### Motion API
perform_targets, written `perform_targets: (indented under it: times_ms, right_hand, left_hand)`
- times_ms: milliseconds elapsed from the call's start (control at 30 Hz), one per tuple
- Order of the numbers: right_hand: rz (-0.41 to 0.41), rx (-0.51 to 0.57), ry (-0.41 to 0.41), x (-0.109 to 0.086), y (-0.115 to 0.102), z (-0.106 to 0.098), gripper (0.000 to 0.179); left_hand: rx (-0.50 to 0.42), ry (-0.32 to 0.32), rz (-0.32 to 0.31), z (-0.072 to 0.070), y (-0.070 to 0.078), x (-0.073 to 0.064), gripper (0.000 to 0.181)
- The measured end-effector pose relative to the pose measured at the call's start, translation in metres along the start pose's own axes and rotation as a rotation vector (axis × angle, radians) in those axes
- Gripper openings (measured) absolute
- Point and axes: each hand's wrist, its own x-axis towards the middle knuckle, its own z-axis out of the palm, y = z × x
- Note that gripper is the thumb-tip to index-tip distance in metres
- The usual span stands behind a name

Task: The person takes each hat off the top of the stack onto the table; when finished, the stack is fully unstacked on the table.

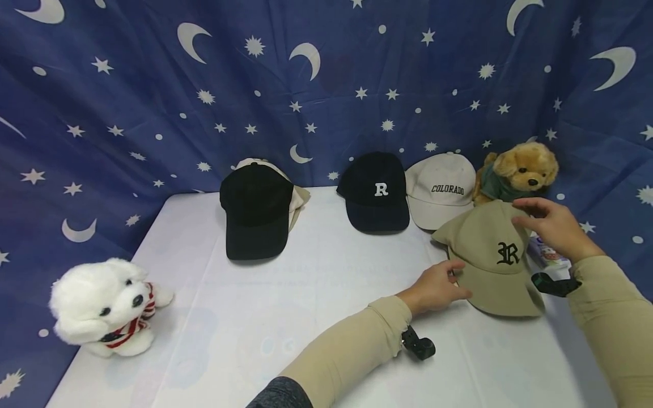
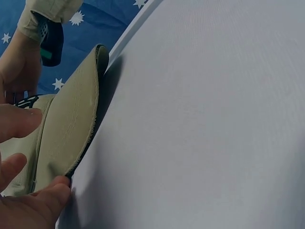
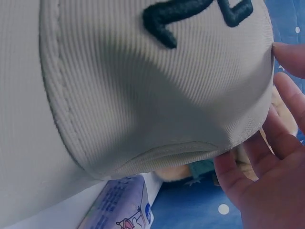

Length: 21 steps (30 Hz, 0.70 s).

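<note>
A khaki baseball cap (image 1: 490, 238) with a dark embroidered R stands tilted at the table's right side, its brim toward the front. My right hand (image 1: 556, 226) holds the crown's upper right edge, thumb at the front; in the right wrist view its fingers (image 3: 259, 148) reach behind the crown, tips hidden. My left hand (image 1: 433, 286) is at the brim's left edge with fingers parted. In the left wrist view its thumb (image 2: 47, 198) touches the brim corner, while a finger (image 2: 21, 121) hovers above the brim.
A black cap (image 1: 257, 209) overlaps cream caps at the back left. A navy R cap (image 1: 374, 192) and a white COLORADO cap (image 1: 441, 190) line the back, beside a brown plush dog (image 1: 525, 170). A purple packet (image 1: 548, 252) lies behind the khaki cap; a white plush dog (image 1: 102, 303) sits left.
</note>
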Motion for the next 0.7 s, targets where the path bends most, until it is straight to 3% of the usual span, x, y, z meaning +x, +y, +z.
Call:
perform_targets:
  times_ms: [367, 700]
  right_hand:
    - [-0.006, 0.025, 0.058, 0.002, 0.0, -0.001, 0.063]
    - [-0.045, -0.015, 0.114, -0.006, -0.012, -0.007, 0.057]
  left_hand:
    - [0.088, -0.011, 0.015, -0.003, 0.0, -0.004, 0.056]
    - [0.053, -0.014, 0.013, -0.023, -0.008, -0.013, 0.055]
